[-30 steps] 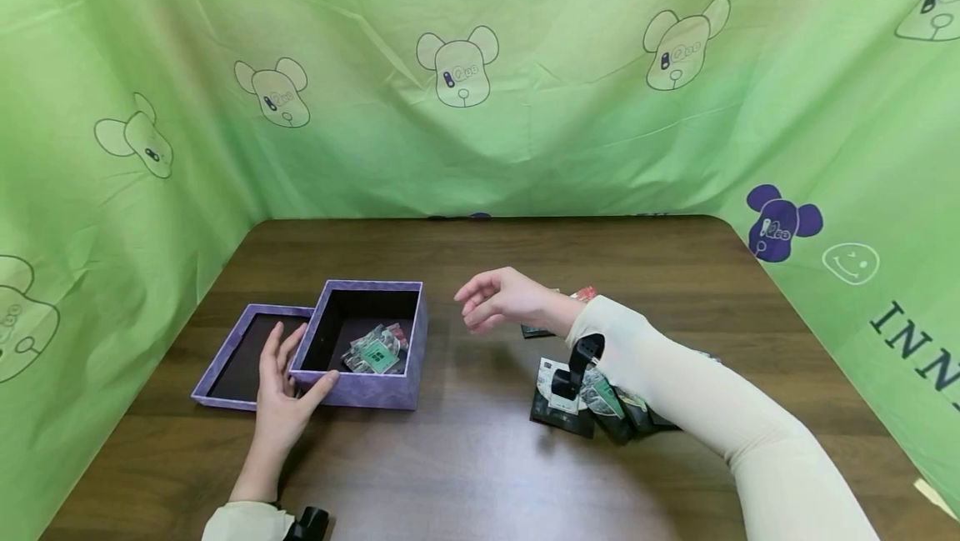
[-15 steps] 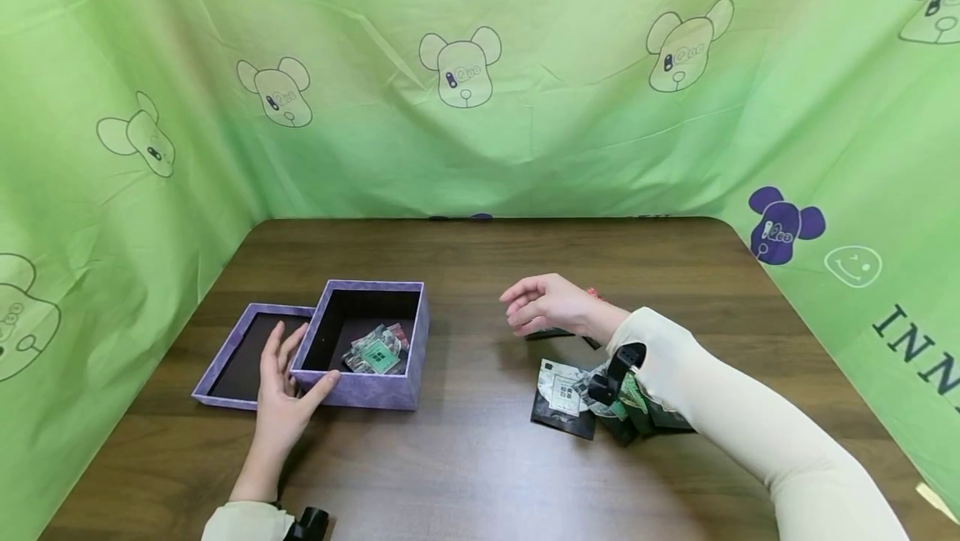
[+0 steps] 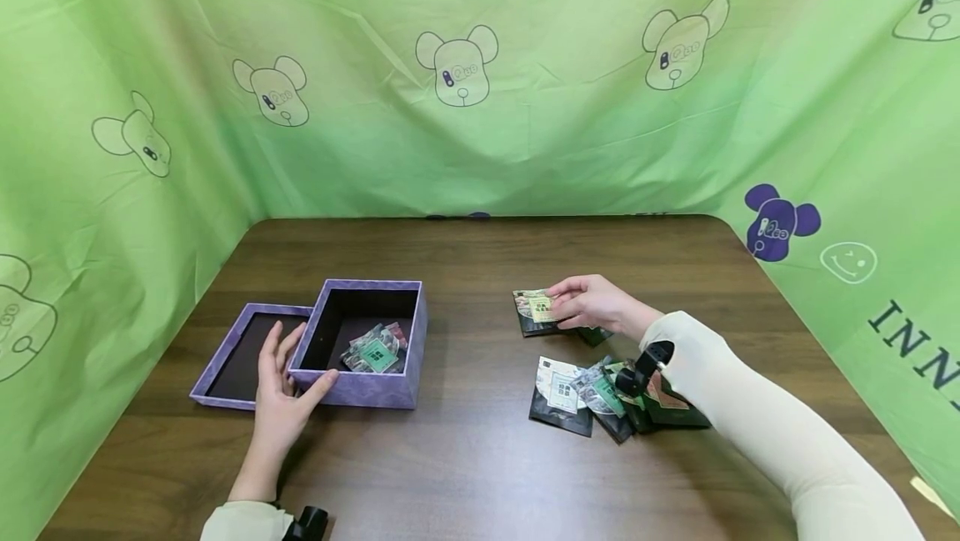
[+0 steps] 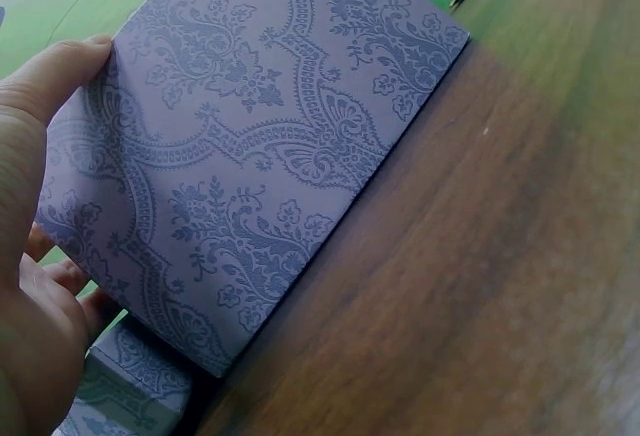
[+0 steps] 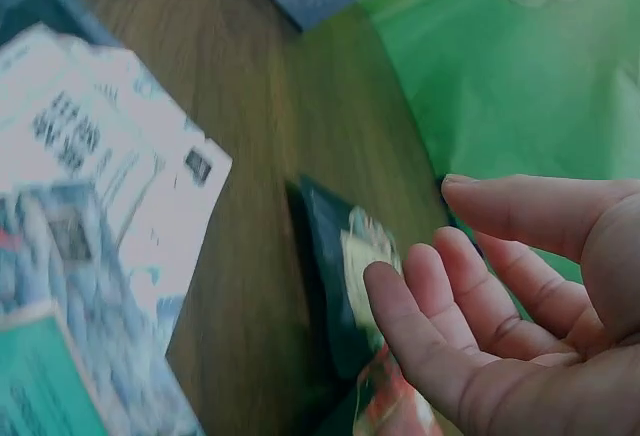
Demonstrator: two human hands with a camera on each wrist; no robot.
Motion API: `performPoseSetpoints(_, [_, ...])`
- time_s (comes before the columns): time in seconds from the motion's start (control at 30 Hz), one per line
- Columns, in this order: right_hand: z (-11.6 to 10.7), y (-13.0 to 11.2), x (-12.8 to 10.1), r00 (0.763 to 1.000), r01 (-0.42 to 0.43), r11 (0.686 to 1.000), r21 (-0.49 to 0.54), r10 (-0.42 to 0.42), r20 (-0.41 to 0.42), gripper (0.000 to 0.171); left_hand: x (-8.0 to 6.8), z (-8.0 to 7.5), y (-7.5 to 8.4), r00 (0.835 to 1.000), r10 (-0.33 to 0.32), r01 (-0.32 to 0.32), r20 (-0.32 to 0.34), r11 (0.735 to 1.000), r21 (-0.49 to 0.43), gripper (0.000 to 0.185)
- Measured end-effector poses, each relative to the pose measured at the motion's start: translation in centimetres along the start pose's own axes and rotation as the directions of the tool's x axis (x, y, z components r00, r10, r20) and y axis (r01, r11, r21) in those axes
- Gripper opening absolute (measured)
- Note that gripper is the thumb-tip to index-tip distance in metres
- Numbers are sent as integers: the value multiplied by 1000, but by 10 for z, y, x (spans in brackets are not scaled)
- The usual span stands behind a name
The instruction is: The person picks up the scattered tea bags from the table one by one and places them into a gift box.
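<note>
My left hand (image 3: 281, 395) holds the near left corner of a purple patterned box (image 3: 367, 392), thumb on its front wall (image 4: 250, 156) and fingers along its left side. Inside the black interior lie a few small packets (image 3: 378, 352) with green and reddish labels. My right hand (image 3: 596, 305) hovers over the farther group of dark packets, its fingertips overlapping a packet with a yellow label (image 3: 531, 313). In the right wrist view, thumb and fingers are apart with nothing between them, and a red-printed packet (image 5: 390, 401) lies below.
The box's purple lid (image 3: 240, 358) lies inside up, left of the box and partly behind it. A fanned row of packets, the leftmost with a white label (image 3: 561, 395), lies nearer me under the right forearm. A green printed curtain (image 3: 465, 157) surrounds the wooden table (image 3: 465, 474).
My right hand has moved right, away from the box's side to the farther packets, uncovering the yellow-labelled one. My left hand and the box have stayed put.
</note>
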State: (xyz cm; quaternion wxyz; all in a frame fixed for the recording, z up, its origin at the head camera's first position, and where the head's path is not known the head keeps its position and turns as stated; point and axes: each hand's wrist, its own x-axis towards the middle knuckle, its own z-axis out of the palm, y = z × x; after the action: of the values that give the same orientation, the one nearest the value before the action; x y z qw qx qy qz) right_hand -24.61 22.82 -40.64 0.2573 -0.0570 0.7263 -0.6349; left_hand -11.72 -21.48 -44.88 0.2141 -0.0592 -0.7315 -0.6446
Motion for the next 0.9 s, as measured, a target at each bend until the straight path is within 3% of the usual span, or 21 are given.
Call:
performPoseSetpoints(0.47, [-38, 10, -11, 991, 4, 999, 41, 1, -134, 57, 0, 0, -2, 1000, 12, -12, -1, 1000, 3, 96])
performPoseSetpoints(0.67, [-53, 16, -11, 975, -38, 993, -113, 12, -222, 61, 0, -1, -3, 1000, 1, -1, -3, 1000, 11, 96])
performPoseSetpoints(0.9, [-59, 19, -11, 959, -88, 951, -297, 0, -283, 68, 0, -1, -3, 1000, 3, -3, -4, 1000, 20, 96])
